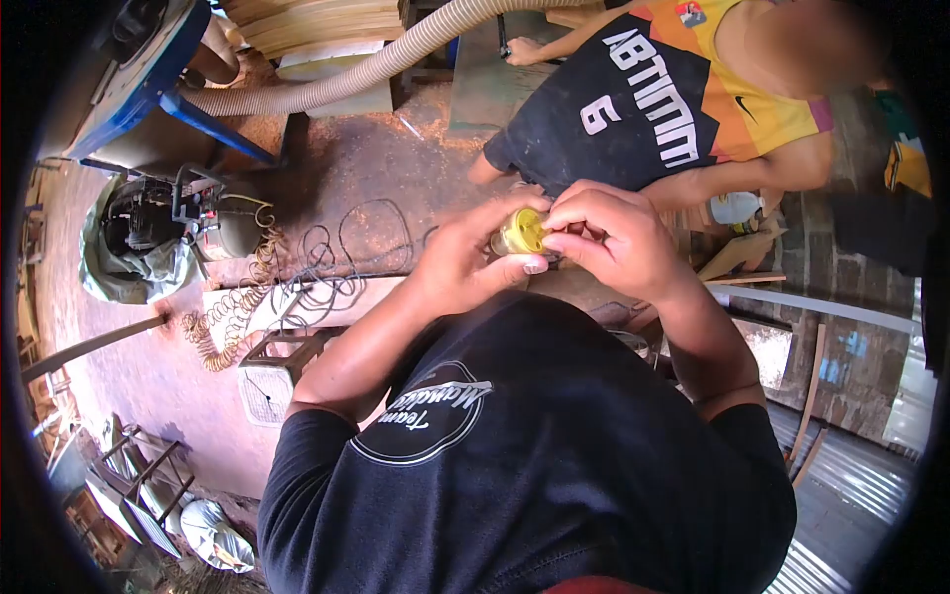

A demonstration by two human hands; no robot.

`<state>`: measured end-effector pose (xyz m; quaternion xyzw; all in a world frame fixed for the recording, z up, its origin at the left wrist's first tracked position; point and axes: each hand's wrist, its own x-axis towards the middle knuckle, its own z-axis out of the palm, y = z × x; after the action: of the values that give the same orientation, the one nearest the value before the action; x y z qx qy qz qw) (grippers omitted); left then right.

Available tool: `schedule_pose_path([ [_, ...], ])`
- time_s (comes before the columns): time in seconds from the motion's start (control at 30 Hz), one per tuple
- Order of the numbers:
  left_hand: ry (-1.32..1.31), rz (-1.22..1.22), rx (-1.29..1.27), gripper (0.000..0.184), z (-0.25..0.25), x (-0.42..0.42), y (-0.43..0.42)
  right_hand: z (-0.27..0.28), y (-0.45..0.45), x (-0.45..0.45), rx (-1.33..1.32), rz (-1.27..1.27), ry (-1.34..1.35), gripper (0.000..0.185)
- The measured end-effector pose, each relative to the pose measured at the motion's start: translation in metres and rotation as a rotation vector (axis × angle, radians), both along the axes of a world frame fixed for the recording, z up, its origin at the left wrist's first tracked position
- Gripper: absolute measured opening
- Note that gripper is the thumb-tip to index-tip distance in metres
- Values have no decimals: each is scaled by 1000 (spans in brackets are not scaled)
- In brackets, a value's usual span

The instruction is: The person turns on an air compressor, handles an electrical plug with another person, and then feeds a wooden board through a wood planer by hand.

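A small clear container with a yellow top (524, 231) is held up in front of my chest. My left hand (473, 252) wraps round its side, with the thumb along the near edge. The fingers of my right hand (606, 236) are pinched together at the right side of the yellow top. Whether they hold the top itself or something small there is hidden by the fingers.
Another person (633, 109) in a black and orange jersey stands just beyond my hands. A ribbed hose (396, 54) runs along the top. A compressor (233, 226), coiled hose (265, 287), black cable (346, 262) and stool (267, 391) are at the left.
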<state>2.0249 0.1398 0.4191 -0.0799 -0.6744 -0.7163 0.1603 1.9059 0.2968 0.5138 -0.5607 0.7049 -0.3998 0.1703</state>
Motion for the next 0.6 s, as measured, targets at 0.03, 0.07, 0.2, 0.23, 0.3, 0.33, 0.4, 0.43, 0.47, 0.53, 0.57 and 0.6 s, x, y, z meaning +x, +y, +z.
schedule_pose_path([
  [0.03,-31,-16,-31,47,5,4,1,1,0,-2,45,34,40,14],
  [0.07,-62,-29,-61,46,10,6,2,2,0,-4,46,31,40,14],
  [0.2,-178,-136,62,42,24,15,2,0,4,-5,125,136,151,11],
  [0.23,-252,-184,70,46,26,17,0,-1,3,-5,125,157,193,12],
  [0.3,-324,-233,74,50,26,18,1,-1,7,-2,144,144,145,12],
  [0.33,-308,-229,42,52,25,18,4,0,10,-2,165,133,95,11],
  [0.4,-289,-222,12,53,24,17,4,0,11,-3,167,130,112,11],
  [0.43,-294,-227,9,54,24,17,3,0,10,-3,168,128,127,11],
  [0.47,-299,-231,6,55,24,16,2,2,9,-3,168,128,127,11],
  [0.53,-306,-224,4,56,24,16,2,6,8,-2,91,84,110,10],
  [0.57,-313,-218,3,56,24,16,1,4,8,-2,90,84,108,10],
  [0.6,-315,-219,2,56,25,15,1,1,9,-3,93,75,111,10],
])
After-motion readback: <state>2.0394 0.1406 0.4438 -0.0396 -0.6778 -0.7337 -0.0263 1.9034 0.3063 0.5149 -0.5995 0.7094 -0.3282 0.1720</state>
